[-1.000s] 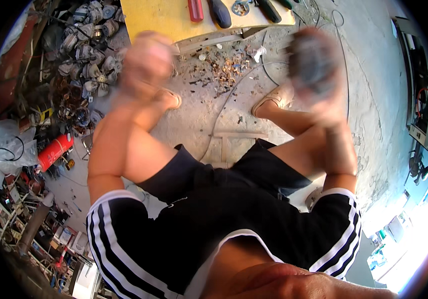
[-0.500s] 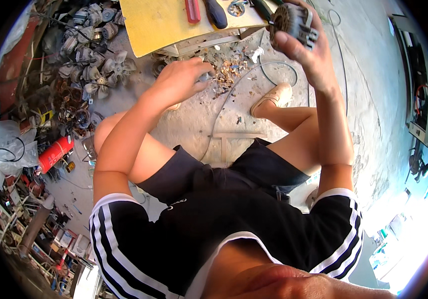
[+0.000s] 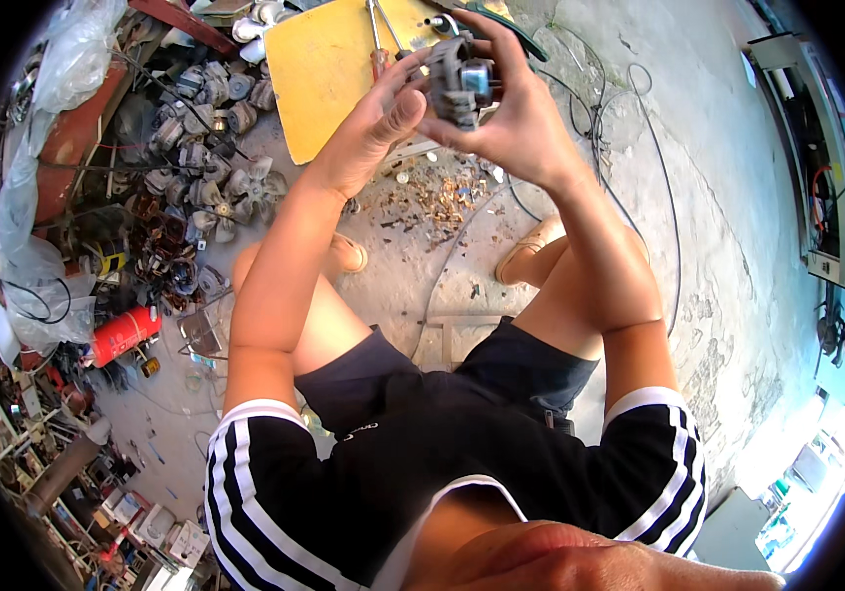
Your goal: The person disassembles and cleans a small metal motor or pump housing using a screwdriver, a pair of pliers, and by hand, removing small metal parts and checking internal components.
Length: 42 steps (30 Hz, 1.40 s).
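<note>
My right hand grips a small grey electric motor with a dark, ridged body and a shiny inner part, raised above the near right corner of a yellow board. Slight motion blur softens the motor's details. My left hand is beside the motor's left side, thumb and fingers stretched out. Whether its fingertips touch the motor is hard to see. Behind the hands, a red-handled screwdriver lies on the board. A tool with dark green handles is partly hidden by my right hand.
Scattered copper-coloured scraps cover the floor between my feet. At left are heaped used motors, fan-like metal wheels and a red cylinder. A black cable runs along the floor at right.
My left hand has risen from above the floor scraps to the motor's side. The motor, in my right hand, has moved left. The whole view has shifted, showing more of the yellow board.
</note>
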{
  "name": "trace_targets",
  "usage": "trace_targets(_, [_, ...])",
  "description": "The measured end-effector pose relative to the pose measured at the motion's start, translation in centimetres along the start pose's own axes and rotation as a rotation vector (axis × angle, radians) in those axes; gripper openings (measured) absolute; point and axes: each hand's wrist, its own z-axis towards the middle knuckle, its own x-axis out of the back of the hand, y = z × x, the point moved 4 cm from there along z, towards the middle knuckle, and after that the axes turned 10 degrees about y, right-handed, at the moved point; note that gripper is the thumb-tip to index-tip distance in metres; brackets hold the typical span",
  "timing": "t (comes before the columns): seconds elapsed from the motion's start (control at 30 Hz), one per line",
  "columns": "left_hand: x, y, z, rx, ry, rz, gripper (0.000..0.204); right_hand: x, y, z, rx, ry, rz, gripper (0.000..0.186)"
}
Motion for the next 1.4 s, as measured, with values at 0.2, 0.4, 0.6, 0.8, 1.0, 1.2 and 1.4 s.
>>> trace_targets(0.2, [-0.7, 1.2, 1.8, 0.031, -0.102, -0.204, 0.095, -1.7, 1.5, 0.3, -0.006, 0.054, -0.116, 0.101])
trace_targets(0.4, [-0.1, 1.6, 2.4, -0.006, -0.091, -0.264, 0.089, -1.2, 2.1, 1.1, 0.061, 0.001, 0.089, 0.121])
trace_targets(0.6, [1.6, 1.3, 2.9, -0.023, -0.137, -0.265, 0.091, 0.7, 3.6, 1.9, -0.283, 0.071, 0.302, 0.048])
trace_targets(0.8, [1.3, 1.4, 2.5, -0.125, -0.033, -0.103, 0.101, -1.7, 4.4, 0.7, -0.357, -0.096, 0.221, 0.053])
trace_targets(1.0, [0.6, 1.4, 2.0, -0.069, -0.068, -0.034, 0.108, -2.1, 4.3, 0.0, -0.345, -0.171, 0.138, 0.053])
trace_targets(1.2, [0.6, 1.4, 1.4, -0.157, -0.134, 0.222, 0.105, -1.7, 2.9, -0.6, -0.275, -0.199, -0.024, 0.052])
trace_targets(1.4, [-0.1, 1.7, 0.8, -0.261, -0.145, 0.297, 0.103, -1.3, 2.4, -1.2, -0.262, -0.245, -0.039, 0.043])
